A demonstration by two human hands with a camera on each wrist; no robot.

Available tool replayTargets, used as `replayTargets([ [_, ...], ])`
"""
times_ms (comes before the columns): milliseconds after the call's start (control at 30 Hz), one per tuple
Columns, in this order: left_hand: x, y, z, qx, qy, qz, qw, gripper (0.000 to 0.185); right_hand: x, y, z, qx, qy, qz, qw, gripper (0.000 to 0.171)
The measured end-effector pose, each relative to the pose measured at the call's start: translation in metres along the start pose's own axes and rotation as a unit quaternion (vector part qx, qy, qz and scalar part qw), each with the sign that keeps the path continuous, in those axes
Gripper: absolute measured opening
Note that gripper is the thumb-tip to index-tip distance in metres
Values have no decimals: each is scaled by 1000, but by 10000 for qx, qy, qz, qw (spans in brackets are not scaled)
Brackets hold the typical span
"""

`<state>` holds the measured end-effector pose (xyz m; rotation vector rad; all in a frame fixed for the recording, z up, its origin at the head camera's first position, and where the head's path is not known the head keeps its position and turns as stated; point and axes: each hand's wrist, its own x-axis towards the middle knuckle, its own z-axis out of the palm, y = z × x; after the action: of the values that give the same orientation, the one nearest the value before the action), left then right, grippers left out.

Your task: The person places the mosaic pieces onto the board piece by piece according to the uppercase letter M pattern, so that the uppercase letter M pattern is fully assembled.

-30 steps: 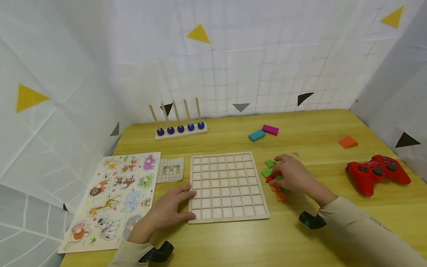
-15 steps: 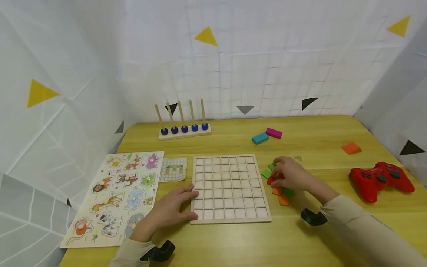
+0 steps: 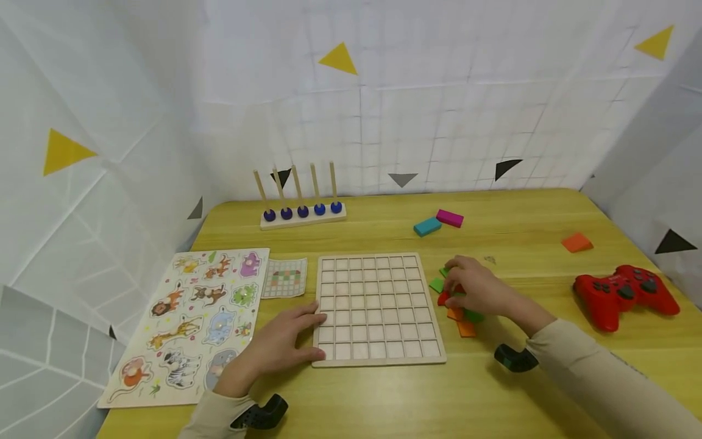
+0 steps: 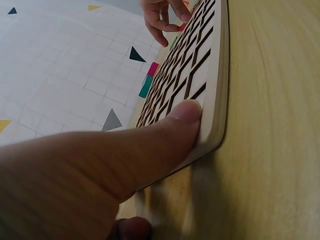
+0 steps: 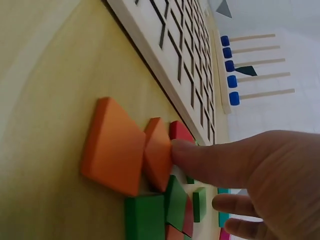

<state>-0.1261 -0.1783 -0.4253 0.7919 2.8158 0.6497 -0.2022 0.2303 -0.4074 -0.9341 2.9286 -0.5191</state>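
Right hand point(image 3: 476, 289) is shifting slightly leftward over the pile of coloured tiles point(image 3: 459, 312), its fingertips point(image 5: 181, 150) now touching the red tile point(image 5: 181, 132).

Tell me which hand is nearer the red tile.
Right. The right hand has its thumb on the red tile beside the grid board. The left hand rests at the board's opposite edge, well away.

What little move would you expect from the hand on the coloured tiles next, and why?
Probably the right hand will pinch the red tile and lift it. Its thumb already touches that tile in the heap of orange and green tiles, the grid board beside it has all its cells bare, and the left hand steadies the board's edge.
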Motion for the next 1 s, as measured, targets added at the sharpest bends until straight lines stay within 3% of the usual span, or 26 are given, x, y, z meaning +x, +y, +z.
replayTargets([
  [233, -1, 0, 0, -5, 21, -5, 10000, 65, 1, -6, 9, -129, 150, -110, 9997, 6],
  [600, -2, 1, -1, 29, 89, 12, 10000, 64, 0, -8, 16, -343, 494, 180, 9980, 16],
  [1000, -1, 0, 0, 50, 85, 34, 9999, 64, -7, 0, 16, 74, 618, 387, 9973, 19],
])
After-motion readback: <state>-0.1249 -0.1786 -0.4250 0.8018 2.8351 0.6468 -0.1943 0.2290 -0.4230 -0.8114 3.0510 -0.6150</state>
